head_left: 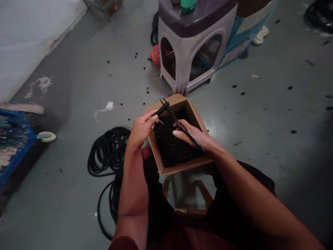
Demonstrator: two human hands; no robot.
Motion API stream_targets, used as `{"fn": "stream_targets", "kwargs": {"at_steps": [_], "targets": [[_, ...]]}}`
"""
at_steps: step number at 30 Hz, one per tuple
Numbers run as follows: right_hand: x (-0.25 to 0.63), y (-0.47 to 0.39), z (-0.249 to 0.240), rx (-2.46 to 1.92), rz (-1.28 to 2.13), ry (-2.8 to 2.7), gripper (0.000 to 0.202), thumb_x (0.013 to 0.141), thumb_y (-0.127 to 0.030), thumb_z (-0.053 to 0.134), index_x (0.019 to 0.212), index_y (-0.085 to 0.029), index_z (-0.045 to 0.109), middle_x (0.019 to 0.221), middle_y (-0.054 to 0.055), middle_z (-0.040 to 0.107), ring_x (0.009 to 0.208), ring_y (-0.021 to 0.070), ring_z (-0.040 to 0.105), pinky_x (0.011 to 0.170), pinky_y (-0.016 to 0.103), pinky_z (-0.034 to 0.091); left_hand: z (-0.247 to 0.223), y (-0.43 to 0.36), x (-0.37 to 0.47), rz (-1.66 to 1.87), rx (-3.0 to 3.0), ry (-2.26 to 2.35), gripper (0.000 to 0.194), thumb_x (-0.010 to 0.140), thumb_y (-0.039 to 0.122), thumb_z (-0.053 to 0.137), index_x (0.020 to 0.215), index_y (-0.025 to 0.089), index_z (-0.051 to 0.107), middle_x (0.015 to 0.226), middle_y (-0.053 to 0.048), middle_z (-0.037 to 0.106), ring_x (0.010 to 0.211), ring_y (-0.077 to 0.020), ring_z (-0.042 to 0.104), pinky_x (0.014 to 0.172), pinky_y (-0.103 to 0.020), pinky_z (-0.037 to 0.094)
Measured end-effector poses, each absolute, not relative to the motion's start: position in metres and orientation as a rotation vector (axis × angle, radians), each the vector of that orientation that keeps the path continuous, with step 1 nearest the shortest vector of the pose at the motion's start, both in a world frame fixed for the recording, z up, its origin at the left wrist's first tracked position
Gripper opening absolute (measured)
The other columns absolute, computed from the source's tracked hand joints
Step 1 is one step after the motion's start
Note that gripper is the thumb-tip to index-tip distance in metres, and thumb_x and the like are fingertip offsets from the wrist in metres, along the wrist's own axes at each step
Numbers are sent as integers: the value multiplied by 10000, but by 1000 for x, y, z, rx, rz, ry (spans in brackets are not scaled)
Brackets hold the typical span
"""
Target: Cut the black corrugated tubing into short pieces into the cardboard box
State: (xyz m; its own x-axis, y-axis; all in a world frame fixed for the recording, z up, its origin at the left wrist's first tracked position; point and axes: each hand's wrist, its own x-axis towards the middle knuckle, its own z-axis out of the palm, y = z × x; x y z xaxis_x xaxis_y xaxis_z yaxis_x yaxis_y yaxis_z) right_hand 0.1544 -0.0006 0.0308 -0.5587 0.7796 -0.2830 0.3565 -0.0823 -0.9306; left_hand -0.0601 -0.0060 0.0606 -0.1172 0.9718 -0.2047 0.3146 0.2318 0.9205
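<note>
My left hand (142, 127) is closed around a short length of black tube (162, 108) that points up and to the right. A thin tan stick (160, 121) juts out by its fingertips. In my right hand (188, 133) is a pair of long dark scissors (173, 116), its blades parted at the free end of the tube. Whether the blades touch the tube, I cannot tell. Below both hands a cardboard box (189, 167) sits between my knees, holding many small black pieces (174, 147).
Coils of black hose (109, 147) lie on the floor to the left. Beyond the box stands a grey plastic stool (180, 52) with a green object (187, 5) on top. A blue carton (231, 52) is behind it. At far left is a blue bin (30, 139) on a caster.
</note>
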Motion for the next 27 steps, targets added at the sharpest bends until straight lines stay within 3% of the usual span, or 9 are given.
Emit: {"fn": "stream_targets", "kwargs": {"at_steps": [15, 27], "targets": [[156, 0, 34, -1206, 1705, -1850, 507, 820, -529, 566, 1199, -201, 486, 1041, 93, 633, 895, 233, 599, 783, 380, 454, 62, -8, -57, 850, 1264, 1539, 325, 835, 357, 579, 1101, 225, 710, 699, 7, 577, 552, -77, 413, 522, -226, 338], [156, 0, 39, -1263, 1703, -1935, 512, 842, -522, 542, 1206, -171, 466, 1072, 113, 636, 944, 247, 603, 807, 372, 453, 69, -8, -56, 755, 1268, 1517, 403, 823, 394, 585, 1144, 174, 690, 705, -1, 575, 556, -70, 387, 536, -214, 323]]}}
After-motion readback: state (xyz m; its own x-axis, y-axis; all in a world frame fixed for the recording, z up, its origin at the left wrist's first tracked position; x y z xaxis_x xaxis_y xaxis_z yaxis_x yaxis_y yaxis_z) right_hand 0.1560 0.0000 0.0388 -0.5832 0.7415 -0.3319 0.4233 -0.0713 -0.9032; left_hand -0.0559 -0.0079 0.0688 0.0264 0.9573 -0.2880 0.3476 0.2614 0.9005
